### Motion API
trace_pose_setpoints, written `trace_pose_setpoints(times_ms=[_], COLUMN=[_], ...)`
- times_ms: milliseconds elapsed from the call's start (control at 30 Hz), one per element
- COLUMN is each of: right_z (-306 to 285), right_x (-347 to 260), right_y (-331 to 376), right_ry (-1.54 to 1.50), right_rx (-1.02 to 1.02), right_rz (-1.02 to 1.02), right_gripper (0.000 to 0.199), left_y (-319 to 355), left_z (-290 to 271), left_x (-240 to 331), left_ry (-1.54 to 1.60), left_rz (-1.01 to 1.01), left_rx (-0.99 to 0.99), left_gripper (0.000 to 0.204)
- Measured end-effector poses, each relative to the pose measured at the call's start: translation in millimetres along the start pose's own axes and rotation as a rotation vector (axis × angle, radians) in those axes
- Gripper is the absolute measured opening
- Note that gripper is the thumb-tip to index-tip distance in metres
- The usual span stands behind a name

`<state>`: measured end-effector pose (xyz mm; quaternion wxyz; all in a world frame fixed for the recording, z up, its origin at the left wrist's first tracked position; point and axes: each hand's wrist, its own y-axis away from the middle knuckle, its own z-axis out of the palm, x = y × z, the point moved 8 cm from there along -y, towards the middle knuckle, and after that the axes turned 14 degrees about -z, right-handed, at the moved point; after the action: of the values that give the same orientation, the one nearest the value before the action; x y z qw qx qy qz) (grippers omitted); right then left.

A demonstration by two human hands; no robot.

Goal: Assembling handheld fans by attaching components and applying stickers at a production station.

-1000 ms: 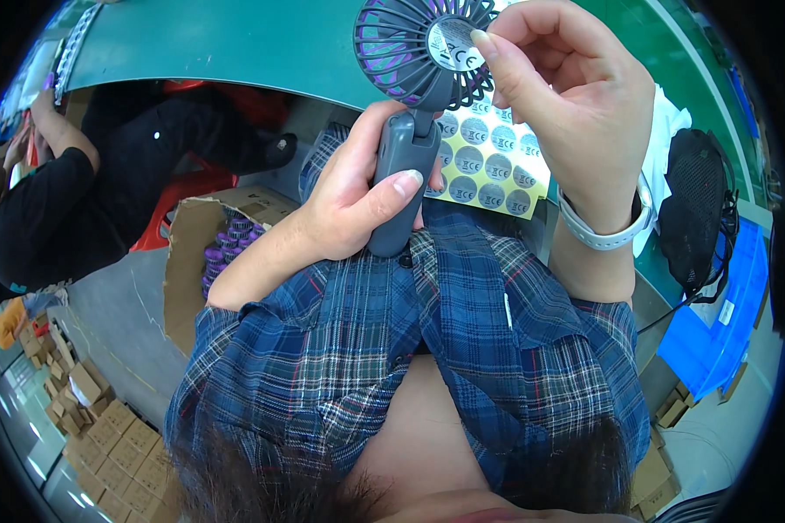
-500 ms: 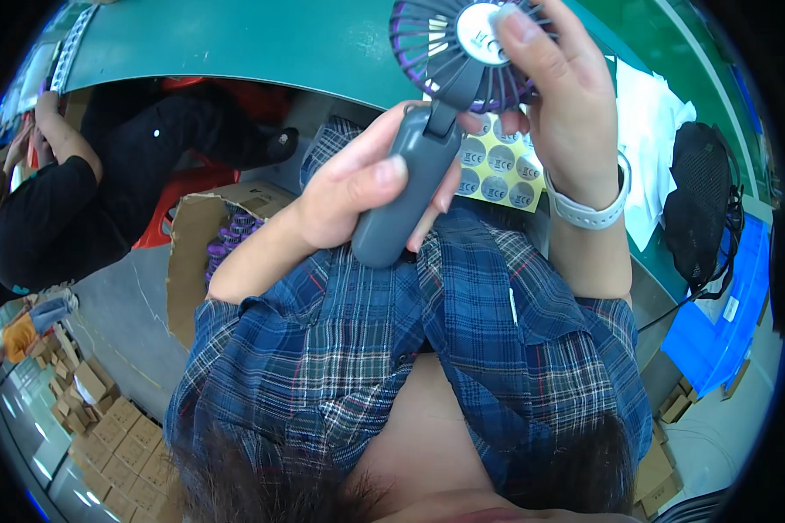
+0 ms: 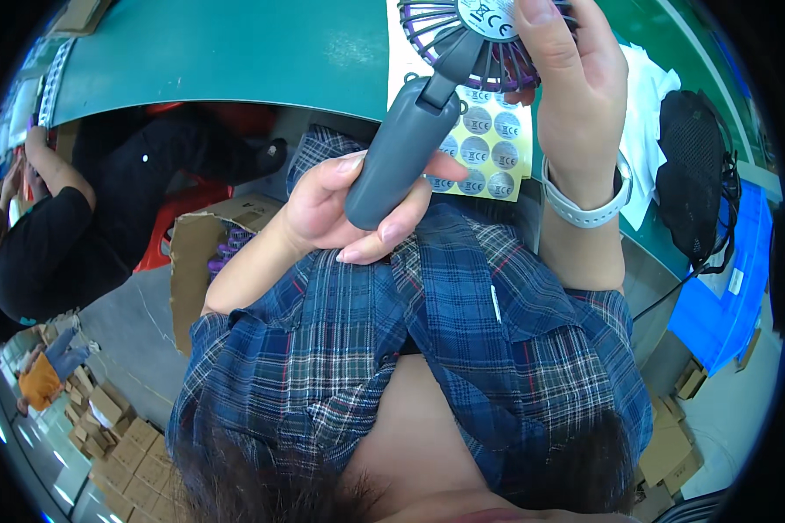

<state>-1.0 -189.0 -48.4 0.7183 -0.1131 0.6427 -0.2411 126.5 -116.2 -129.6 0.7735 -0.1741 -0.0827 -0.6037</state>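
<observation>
A handheld fan [image 3: 399, 155] with a dark grey handle and a black and purple cage is held up over the table's near edge. My left hand [image 3: 327, 205] is closed loosely round the lower part of the handle. My right hand [image 3: 584, 109] grips the right side of the cage, its thumb beside the round silver label [image 3: 490, 16] on the hub. The top of the cage is cut off by the picture edge. Behind the fan, a yellowish sheet of round silver stickers [image 3: 475, 150] lies at the table edge, partly covered.
The green table [image 3: 235, 61] spans the far side. White papers [image 3: 644, 113] and a black mesh bag [image 3: 693, 174] lie at right, above a blue bin [image 3: 724, 288]. A carton [image 3: 192, 275] of purple parts stands at left, near a seated co-worker in black [image 3: 52, 235].
My left hand has slid down the handle and loosened its wrap. The fan has shifted slightly up, and my right thumb has moved toward the label's upper right.
</observation>
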Motion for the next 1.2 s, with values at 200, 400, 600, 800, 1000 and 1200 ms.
trace_pose_setpoints(times_ms=[200, 400, 600, 800, 1000, 1200], right_z=[3, 37, 7, -9, -37, -43], right_x=[1, 4, -6, 12, 32, 32], right_y=[2, -12, 2, 4, 0, -4], right_ry=[-0.036, -0.162, -0.255, -0.256, -0.391, -0.376], right_rx=[-0.051, -0.288, -0.278, -0.228, -0.495, -0.403], right_rz=[-0.037, 0.145, -0.065, 0.109, 0.051, 0.018], right_gripper=[0.044, 0.050, 0.062, 0.053, 0.041, 0.038], left_y=[0, 8, 39, 51, 49, 46], left_z=[-3, -13, 4, 30, 8, 11], left_x=[-2, 12, 59, 68, 58, 59], left_ry=[-0.108, -0.435, -1.648, -1.780, -1.289, -1.349], left_rz=[-0.008, 0.045, 0.408, 0.644, 0.531, 0.589], left_rx=[0.077, 0.386, 1.086, 1.150, 0.965, 0.977], left_gripper=[0.067, 0.056, 0.053, 0.056, 0.056, 0.053])
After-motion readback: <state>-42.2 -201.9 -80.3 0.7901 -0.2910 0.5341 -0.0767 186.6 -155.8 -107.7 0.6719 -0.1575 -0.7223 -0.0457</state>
